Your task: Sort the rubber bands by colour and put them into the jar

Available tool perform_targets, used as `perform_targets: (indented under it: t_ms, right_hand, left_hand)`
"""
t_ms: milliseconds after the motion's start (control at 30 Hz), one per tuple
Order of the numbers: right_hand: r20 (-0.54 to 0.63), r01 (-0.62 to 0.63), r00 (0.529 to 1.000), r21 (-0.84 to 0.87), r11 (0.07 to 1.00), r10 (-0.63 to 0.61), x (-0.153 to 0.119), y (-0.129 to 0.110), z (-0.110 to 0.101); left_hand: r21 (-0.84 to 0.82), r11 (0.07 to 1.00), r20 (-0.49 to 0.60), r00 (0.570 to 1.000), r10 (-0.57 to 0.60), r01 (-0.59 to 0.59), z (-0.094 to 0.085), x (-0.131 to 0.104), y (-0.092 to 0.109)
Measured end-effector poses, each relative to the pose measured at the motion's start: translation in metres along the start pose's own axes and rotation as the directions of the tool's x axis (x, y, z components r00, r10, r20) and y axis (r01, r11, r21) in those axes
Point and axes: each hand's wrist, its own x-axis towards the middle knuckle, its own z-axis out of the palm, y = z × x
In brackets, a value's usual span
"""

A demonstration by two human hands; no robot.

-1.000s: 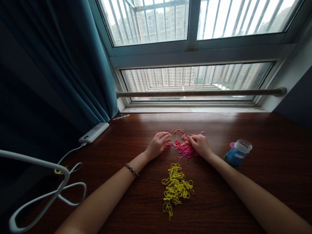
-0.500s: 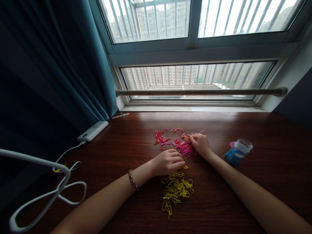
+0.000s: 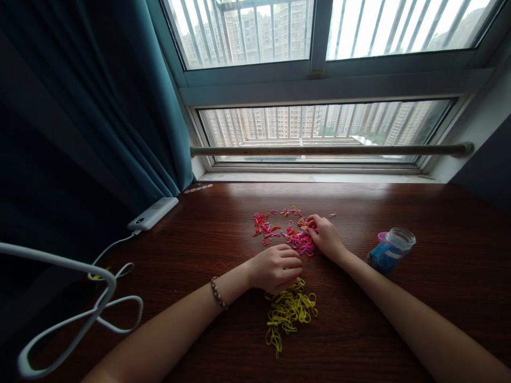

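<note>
My left hand [image 3: 277, 268] is at the top edge of a pile of yellow loops [image 3: 291, 308], its fingers curled down and pressed together; whatever they may hold is hidden. To the right, my right hand [image 3: 324, 234] touches the right side of a pile of pink and red loops [image 3: 299, 240], with thumb and fingers apart. Another cluster of red loops [image 3: 262, 225] lies left of that pile. A few loose pink and yellow pieces [image 3: 290, 211] are scattered behind, and one pink loop [image 3: 332, 215] sits beyond my right hand.
An open clear jar [image 3: 393, 247] with blue contents or label leans at the right, a pink piece beside it. On the left are a white power strip [image 3: 154, 214], a thick white cable [image 3: 72, 260] and a blue curtain [image 3: 159, 133]. Behind the wooden table [image 3: 359, 319] is a window.
My left hand has curled down slightly, and the yellow loop near its fingertips now lies against the yellow pile. My right hand's fingers have lifted and spread a little.
</note>
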Motion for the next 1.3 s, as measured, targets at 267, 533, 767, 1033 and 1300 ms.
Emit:
perform_targets:
  t_ms: [267,533,767,1033,1300]
  right_hand:
    - [-0.131,0.041,0.991,0.113,0.993,-0.027,0.001,0.0,-0.001]
    - [0.017,-0.068,0.997,0.517,0.853,0.069,0.004,-0.017,-0.01]
    - [0.692,-0.292,0.6,0.658,0.695,-0.403,-0.01,-0.06,-0.026]
    - [0.325,-0.005,0.923,0.548,0.837,-0.207,-0.011,-0.048,-0.008]
    - [0.291,0.112,0.917,0.468,0.877,-0.273,-0.011,-0.045,-0.009]
  left_hand:
    - [-0.011,1.0,0.035,0.999,0.008,-0.007,-0.003,0.001,-0.001]
    - [0.062,0.981,-0.072,0.982,-0.177,0.182,-0.001,-0.009,-0.013]
    - [0.086,0.8,-0.22,0.795,-0.566,0.593,0.001,-0.023,-0.044]
    - [0.146,0.694,-0.011,0.703,-0.712,0.705,0.016,-0.007,-0.069]
    - [0.123,0.672,0.003,0.677,-0.736,0.73,0.032,0.005,-0.085]
